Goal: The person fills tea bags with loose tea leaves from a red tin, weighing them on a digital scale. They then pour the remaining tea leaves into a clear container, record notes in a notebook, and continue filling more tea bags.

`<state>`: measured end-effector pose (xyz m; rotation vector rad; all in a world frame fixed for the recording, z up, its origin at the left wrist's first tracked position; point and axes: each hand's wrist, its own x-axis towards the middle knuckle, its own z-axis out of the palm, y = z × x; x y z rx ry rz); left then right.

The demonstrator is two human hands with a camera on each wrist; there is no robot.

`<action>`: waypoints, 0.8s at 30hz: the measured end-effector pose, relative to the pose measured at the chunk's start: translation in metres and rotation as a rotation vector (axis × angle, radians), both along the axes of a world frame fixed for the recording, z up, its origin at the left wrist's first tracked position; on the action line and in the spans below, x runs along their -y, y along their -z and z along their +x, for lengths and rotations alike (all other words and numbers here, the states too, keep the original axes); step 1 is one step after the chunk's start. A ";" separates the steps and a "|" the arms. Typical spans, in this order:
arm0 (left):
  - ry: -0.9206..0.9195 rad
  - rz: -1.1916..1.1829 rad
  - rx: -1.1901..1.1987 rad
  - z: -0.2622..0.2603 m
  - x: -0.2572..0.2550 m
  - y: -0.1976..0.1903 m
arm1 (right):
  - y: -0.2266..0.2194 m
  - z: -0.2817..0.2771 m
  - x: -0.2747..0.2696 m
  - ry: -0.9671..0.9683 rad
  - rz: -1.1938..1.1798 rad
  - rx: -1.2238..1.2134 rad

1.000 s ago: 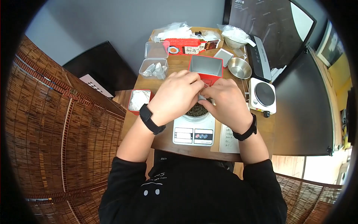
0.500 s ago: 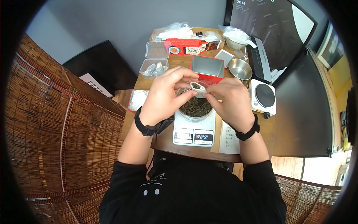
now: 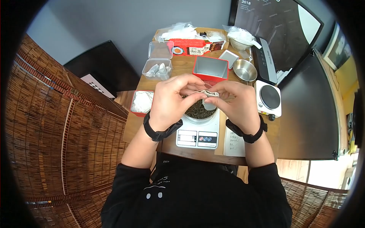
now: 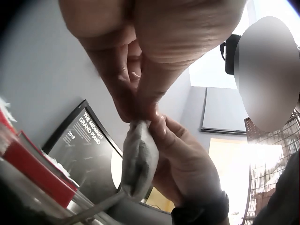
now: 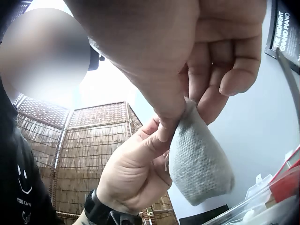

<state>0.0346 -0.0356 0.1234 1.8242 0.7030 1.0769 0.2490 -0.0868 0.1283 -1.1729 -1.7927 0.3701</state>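
A small white tea bag (image 5: 199,161) hangs between both hands, held by its top edge. In the head view, my left hand (image 3: 169,98) pinches the left end of its mouth between thumb and fingers. My right hand (image 3: 241,102) pinches the right end. The mouth looks drawn flat, and the bag's rounded body shows below the fingers in both wrist views. Beneath the hands, a clear round tub (image 3: 199,121) of dark dried leaves (image 3: 195,111) stands on a white kitchen scale (image 3: 197,140). The hands cover the tub's far part.
Behind the hands stands an open red tin (image 3: 211,67). A clear box of filled bags (image 3: 157,70) and a red box of white bags (image 3: 143,102) lie leftward. To the right are a steel bowl (image 3: 244,70), a hot plate (image 3: 268,97) and a written sheet (image 3: 234,142).
One second ago the hands were close together over the bag. Half a second ago its mouth was open with leaves showing; now the mouth is flattened and the bag sits slightly further right.
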 end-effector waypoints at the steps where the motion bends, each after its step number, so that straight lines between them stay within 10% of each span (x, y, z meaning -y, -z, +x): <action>1: -0.012 -0.002 0.017 -0.001 0.000 0.001 | 0.000 0.001 0.000 0.008 -0.005 0.014; 11: -0.139 0.325 -0.180 -0.002 0.006 -0.017 | -0.004 -0.001 0.001 0.071 0.041 0.066; 24: 0.024 0.063 -0.105 -0.004 0.004 -0.006 | -0.005 -0.006 0.000 -0.023 -0.047 0.061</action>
